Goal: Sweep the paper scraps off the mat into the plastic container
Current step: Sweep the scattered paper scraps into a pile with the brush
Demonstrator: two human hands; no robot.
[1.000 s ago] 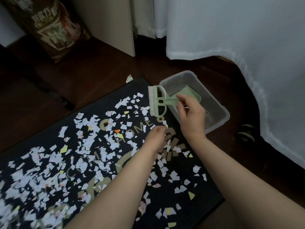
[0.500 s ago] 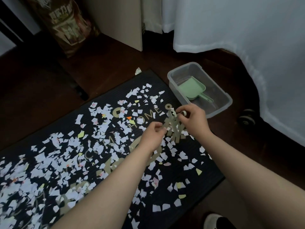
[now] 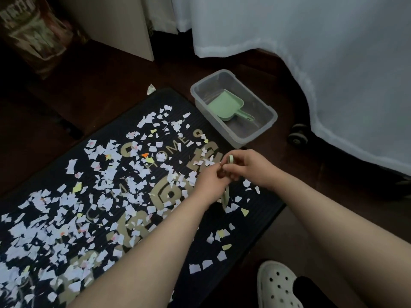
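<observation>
A black doormat (image 3: 262, 210) with gold lettering lies on the dark floor, strewn with several white and yellow paper scraps (image 3: 111, 196). Past its far right corner stands a clear plastic container (image 3: 251, 134) with a green dustpan (image 3: 224, 105) lying inside. My left hand (image 3: 211, 183) and my right hand (image 3: 249, 170) meet above the mat's right part. Both hold a small green brush (image 3: 226, 197). Its loop handle shows at my right fingertips, its body hangs below the hands, and the rest is hidden.
A white curtain (image 3: 311, 63) hangs at the right, with a caster wheel (image 3: 298, 134) under its hem. A white clog (image 3: 275, 285) stands at the bottom. A printed bag (image 3: 33, 36) and a pale panel (image 3: 124, 23) stand at the back. One scrap (image 3: 151, 88) lies off the mat.
My right hand brought the brush from above the container down over the mat, and my left hand joined it on the brush. The dustpan stayed in the container.
</observation>
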